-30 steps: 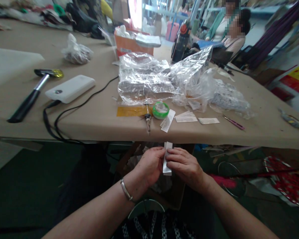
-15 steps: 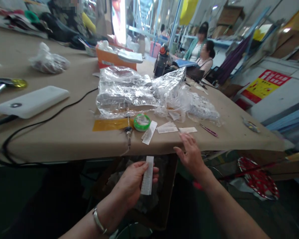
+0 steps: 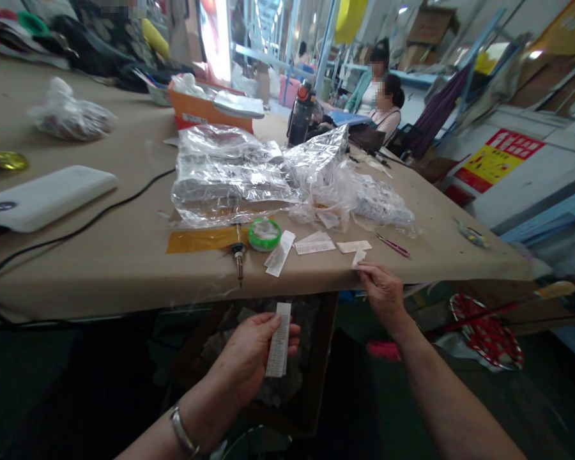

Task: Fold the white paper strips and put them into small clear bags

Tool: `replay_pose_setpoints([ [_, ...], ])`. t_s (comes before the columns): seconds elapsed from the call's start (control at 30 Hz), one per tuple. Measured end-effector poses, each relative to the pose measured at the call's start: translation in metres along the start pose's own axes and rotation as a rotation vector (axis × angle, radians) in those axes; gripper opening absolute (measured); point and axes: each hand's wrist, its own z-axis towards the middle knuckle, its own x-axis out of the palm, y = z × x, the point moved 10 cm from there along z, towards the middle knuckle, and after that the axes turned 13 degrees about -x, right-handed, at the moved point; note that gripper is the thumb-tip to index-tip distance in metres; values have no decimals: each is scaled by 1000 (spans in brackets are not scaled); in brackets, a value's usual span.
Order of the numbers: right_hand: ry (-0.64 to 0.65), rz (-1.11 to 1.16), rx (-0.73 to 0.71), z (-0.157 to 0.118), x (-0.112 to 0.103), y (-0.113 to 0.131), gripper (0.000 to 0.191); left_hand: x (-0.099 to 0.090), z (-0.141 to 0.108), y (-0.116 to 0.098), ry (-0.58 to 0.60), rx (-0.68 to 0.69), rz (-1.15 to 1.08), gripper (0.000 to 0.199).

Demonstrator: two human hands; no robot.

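Note:
My left hand [image 3: 259, 351] is closed on a few narrow white printed labels [image 3: 278, 342], held in front of the table edge. At the edge my right hand [image 3: 382, 291] pinches one small white label [image 3: 358, 258] between thumb and fingers. Just behind it a flat label [image 3: 347, 246] lies on the table. More labels are spread to its left, some in a fanned pile [image 3: 315, 243] and some overlapping [image 3: 280, 254] against a green-rimmed round tin [image 3: 264, 234]. A soldering iron [image 3: 238, 255] lies with its tip toward me. Pink tweezers [image 3: 393, 245] rest to the right.
Clear plastic bags [image 3: 230, 172] cover the middle of the table [image 3: 124, 268]. A white power bank [image 3: 52, 197] with a black cable is at left. An open box [image 3: 316, 358] of scraps stands below the edge. Farther back are an orange box [image 3: 206, 115], a bottle [image 3: 300, 115] and people.
My right hand has gone from open fingers over the table edge to pinching a label, lifted at one end. My left hand keeps its labels. The whole view has shifted slightly.

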Motion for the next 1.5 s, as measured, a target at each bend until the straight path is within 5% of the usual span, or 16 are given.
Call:
replay_pose_setpoints([
  [0.1,-90,194,17,6,6,43,13,3,-3,0,-8,5,-6,10],
  [0.23,97,416,-256,1,48,142,17,8,0,-5,98,87,-113,8],
  [0.33,161,438,-374,-14,70,179,16,2,2,-12,132,194,-210,5],
  [0.97,283,492,-464,-25,80,190,19,-2,2,-6,170,174,-230,5],
  [1.07,240,561,-326,-19,75,179,22,-4,-2,-5,124,139,-193,9],
  [1.2,122,719,255,-21,82,121,18,5,-10,3,173,41,-79,13],
  [1.3,232,980,609,-39,114,104,19,8,-14,9,174,13,-11,15],
  [1.5,317,1173,805,-51,135,111,26,13,-13,20,264,-4,117,16],
])
